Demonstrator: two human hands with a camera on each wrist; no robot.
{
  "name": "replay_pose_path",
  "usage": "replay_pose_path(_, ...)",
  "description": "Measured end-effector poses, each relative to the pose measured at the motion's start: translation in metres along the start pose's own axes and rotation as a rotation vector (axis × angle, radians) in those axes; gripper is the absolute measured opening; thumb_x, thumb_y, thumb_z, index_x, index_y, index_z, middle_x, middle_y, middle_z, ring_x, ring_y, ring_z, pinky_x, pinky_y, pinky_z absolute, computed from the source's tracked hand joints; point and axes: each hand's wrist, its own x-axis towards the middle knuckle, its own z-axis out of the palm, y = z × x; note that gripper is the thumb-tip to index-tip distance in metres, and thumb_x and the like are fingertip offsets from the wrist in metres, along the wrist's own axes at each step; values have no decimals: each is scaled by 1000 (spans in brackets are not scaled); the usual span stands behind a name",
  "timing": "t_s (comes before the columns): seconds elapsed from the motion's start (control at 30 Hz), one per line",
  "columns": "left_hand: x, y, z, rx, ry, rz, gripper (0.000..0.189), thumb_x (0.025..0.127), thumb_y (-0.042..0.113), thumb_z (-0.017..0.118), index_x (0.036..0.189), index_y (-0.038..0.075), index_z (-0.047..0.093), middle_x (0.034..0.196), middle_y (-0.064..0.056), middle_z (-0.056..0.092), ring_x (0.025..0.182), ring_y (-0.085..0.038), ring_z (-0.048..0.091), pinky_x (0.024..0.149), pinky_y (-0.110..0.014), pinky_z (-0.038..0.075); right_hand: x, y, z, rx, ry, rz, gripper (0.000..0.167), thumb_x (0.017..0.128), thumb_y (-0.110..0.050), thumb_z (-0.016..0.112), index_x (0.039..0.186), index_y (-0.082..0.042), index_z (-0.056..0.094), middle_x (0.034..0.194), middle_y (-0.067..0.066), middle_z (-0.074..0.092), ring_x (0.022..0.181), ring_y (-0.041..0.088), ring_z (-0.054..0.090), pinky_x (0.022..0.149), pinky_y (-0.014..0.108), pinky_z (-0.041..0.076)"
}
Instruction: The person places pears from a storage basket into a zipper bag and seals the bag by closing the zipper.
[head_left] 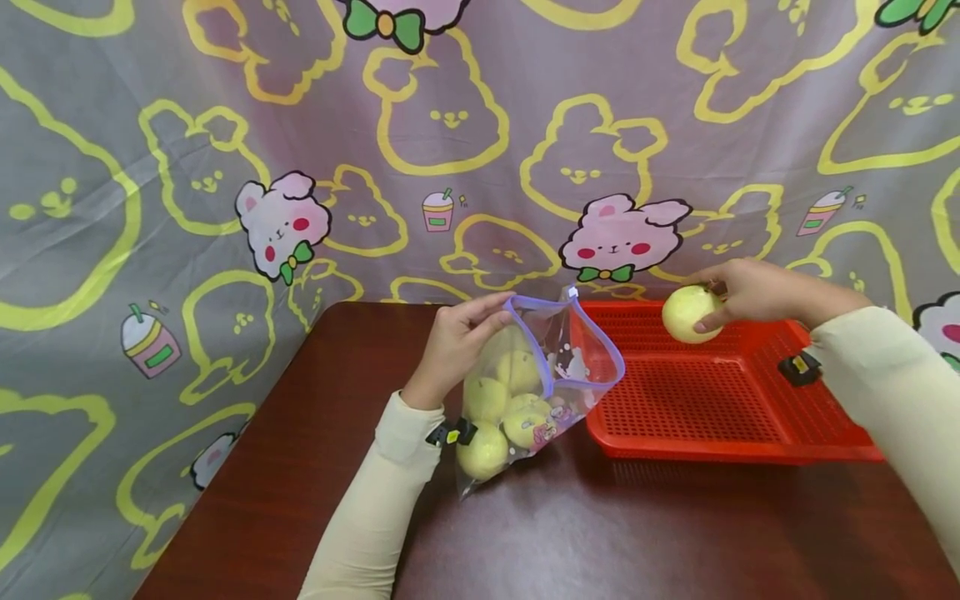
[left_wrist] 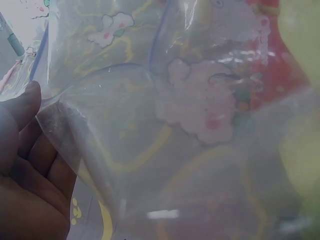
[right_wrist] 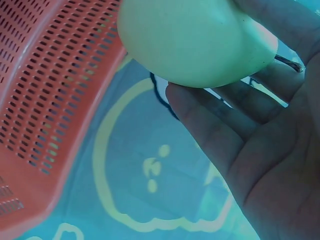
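Note:
My left hand (head_left: 460, 343) pinches the purple-trimmed rim of a clear zip bag (head_left: 573, 400) between thumb and fingers. The bag's mouth gapes toward the right, and several pale yellow pears (head_left: 485, 450) are bunched in its lower part. In the left wrist view the thumb presses the film (left_wrist: 125, 130) against the fingers. Over the back of the red basket, my right hand (head_left: 757, 292) holds another pear (head_left: 686, 314) up in the air. The right wrist view shows this pear (right_wrist: 195, 40) in the fingers, its dark stem pointing toward the palm.
A red perforated plastic basket (head_left: 693, 451) stands on the dark brown table (head_left: 495, 542), right of the bag. Behind the table hangs a grey cloth (head_left: 465, 250) with yellow bear outlines and pink bunnies. A white slider (head_left: 573, 292) sits on the bag's rim.

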Motion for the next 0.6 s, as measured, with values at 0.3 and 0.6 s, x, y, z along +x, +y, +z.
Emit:
replay_pose_path(0.3,2,0,-2,-2,4,1,26,89,-3,67,113,-11,67,95,-20,71,88,-25,70,74,-30,54,7,-17,-16,-78,4,-22,75,67,-35,90,127,-2,62,100,7,67,87,25,58,71,42,46)
replay_pose_path(0.6,3,1,-1,-9,-6,-13,26,89,-3,66,114,-11,66,95,-20,71,89,-26,70,76,-31,54,11,-33,-30,-132,16,-58,71,66,-39,90,126,-11,65,101,3,67,89,24,59,74,44,45)
